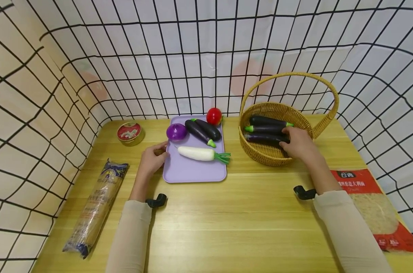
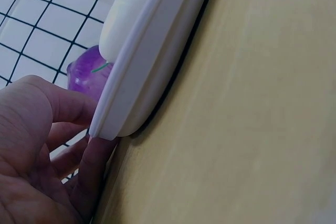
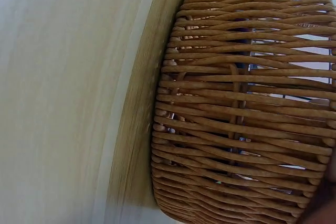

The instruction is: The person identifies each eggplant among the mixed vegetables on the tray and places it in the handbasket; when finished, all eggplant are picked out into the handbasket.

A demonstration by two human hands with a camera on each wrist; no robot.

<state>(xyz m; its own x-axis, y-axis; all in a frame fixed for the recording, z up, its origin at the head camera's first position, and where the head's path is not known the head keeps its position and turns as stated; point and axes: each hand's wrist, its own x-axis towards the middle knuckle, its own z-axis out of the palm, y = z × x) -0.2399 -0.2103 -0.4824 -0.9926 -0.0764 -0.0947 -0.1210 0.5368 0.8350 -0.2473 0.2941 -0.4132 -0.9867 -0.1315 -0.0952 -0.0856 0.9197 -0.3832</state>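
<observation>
On the lilac tray (image 1: 192, 174) lie a purple onion (image 1: 176, 132), two eggplants (image 1: 197, 132), a white radish (image 1: 194, 153) with green stalks and a red tomato (image 1: 214, 116) at the far corner. My left hand (image 1: 151, 159) grips the tray's left edge; in the left wrist view the thumb side meets the rim (image 2: 113, 98) and fingers reach beneath it. Inside the wicker basket (image 1: 274, 160) three eggplants lie side by side. My right hand (image 1: 300, 144) reaches over the basket's near rim and pinches the right end of the nearest eggplant (image 1: 266, 139). Basket weave fills the right wrist view, hiding most of that hand.
A round tin (image 1: 130, 133) with a red lid stands at the back left. Along the left side lies a long pack of pasta (image 1: 97, 208), and a red bag (image 1: 373, 208) lies at the right. Black wire grid (image 1: 192, 68) borders the table. The basket's tall handle (image 1: 291, 74) arches upward.
</observation>
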